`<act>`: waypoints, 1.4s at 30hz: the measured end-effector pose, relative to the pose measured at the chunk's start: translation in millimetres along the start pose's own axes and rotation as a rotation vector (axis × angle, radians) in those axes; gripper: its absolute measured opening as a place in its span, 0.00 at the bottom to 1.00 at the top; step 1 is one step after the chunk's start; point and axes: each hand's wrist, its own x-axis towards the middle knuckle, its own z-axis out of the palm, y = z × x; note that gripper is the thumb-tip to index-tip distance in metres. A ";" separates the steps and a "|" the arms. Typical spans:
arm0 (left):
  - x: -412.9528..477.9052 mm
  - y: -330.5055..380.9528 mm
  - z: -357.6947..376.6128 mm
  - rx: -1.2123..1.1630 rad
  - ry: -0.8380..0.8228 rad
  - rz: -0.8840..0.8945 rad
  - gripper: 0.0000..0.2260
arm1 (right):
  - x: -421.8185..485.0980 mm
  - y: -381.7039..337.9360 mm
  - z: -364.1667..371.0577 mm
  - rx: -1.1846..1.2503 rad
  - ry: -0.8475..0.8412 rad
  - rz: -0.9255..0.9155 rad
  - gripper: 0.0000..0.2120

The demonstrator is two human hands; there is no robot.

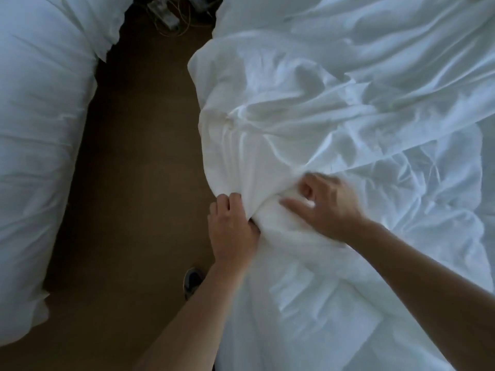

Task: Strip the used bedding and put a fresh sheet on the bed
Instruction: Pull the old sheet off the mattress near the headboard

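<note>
Lower centre | left hand [232, 226] and right hand [327, 208] side by side, fingers [227, 204] curled into bunched used bedding [294, 116] | cloth trails toward upper right | left hand nearer its edge

One head-worn camera looks steeply down, close above the bedding [321, 108].

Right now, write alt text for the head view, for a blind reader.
The left hand grips a bunched fold of rumpled white bedding; the right hand pinches it alongside. Brown floor and a second bed, white-covered, lie to the left.
</note>
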 end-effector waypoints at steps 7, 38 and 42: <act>-21.0 10.1 -6.3 0.078 0.001 0.181 0.18 | -142.1 23.2 16.8 -0.154 -0.519 0.732 0.28; -128.2 145.4 4.3 0.501 -0.711 0.646 0.07 | -333.2 -3.1 -12.6 0.767 -0.095 1.261 0.15; -197.9 203.1 -43.3 -0.188 -0.825 0.257 0.04 | -379.3 -2.1 -91.6 0.806 0.565 1.139 0.08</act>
